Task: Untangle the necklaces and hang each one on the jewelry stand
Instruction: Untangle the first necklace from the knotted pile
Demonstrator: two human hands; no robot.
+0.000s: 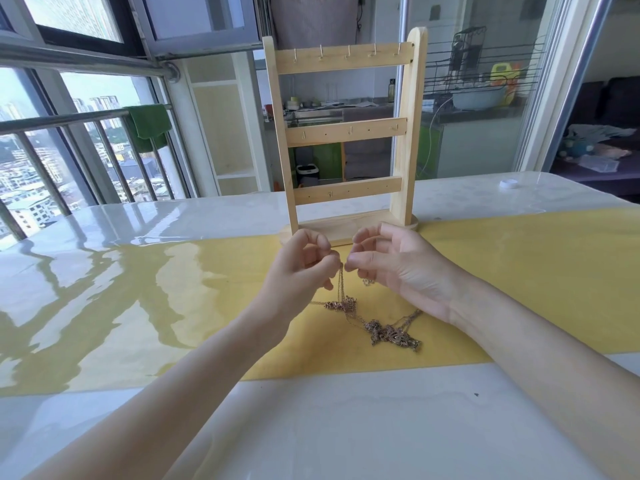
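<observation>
Untangling is in hand: the left hand [304,268] and right hand [391,268] each pinch chain strands, lifting them from the necklaces [377,327] knotted on the bench [104,306] before the bare stand [343,133]; next, tease one free.

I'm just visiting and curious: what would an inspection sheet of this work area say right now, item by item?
Surface: glossy white table with a yellow mat under a clear cover.
Job's things: tangled necklaces lying on the mat, some strands lifted; wooden jewelry stand upright behind them, no necklace on its hooks.
Clutter: small white cap near the far right edge of the table.
Grippers: left hand and right hand both pinch raised chain strands in front of the stand.
Cables: a thin white cord hanging in the room behind the glass.
Surroundings: balcony railing with a green towel, city view, kitchen behind glass.
</observation>
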